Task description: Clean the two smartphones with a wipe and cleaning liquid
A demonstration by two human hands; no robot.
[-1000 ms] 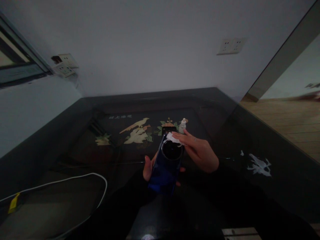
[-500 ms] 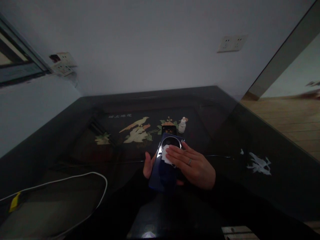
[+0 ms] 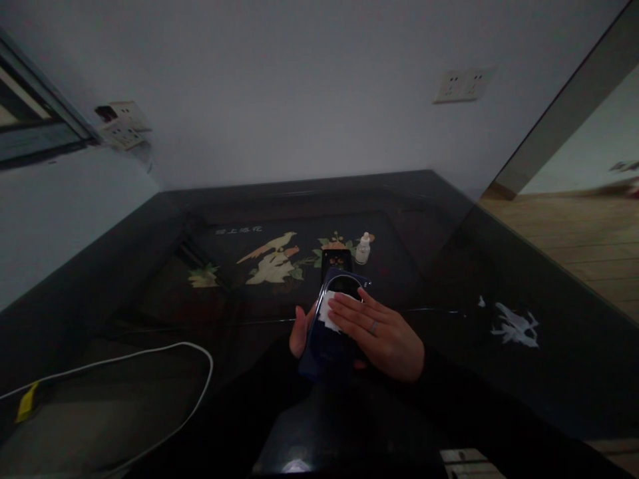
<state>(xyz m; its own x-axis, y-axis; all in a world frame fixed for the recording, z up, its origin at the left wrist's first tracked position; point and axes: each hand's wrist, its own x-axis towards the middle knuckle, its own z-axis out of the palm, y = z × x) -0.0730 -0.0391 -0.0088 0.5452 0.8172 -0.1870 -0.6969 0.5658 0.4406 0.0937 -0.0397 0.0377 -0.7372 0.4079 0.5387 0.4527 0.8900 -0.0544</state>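
A dark blue smartphone (image 3: 312, 359) lies back side up in my left hand (image 3: 298, 332), whose thumb grips its left edge while the other fingers are mostly hidden beneath. Its large round camera ring (image 3: 344, 279) is at the far end. My right hand (image 3: 382, 332), with a ring on one finger, presses a folded white tissue (image 3: 329, 316) flat onto the phone's back, just below and over the ring. Behind the phone is another dark phone-like object (image 3: 336, 259), partly covered. A small white dropper bottle (image 3: 363, 248) stands upright to its right.
The dark glossy table (image 3: 424, 246) carries a bird-and-flower picture (image 3: 272, 263). Torn white tissue scraps (image 3: 516, 326) lie at the right. A white cable (image 3: 207, 372) with a yellow tag (image 3: 26, 402) curves across the left. Wall sockets (image 3: 463, 85) are above the table.
My right hand has slid the tissue slightly over the phone's back, covering more of the camera ring. My left hand has shifted a little to the right with the phone.
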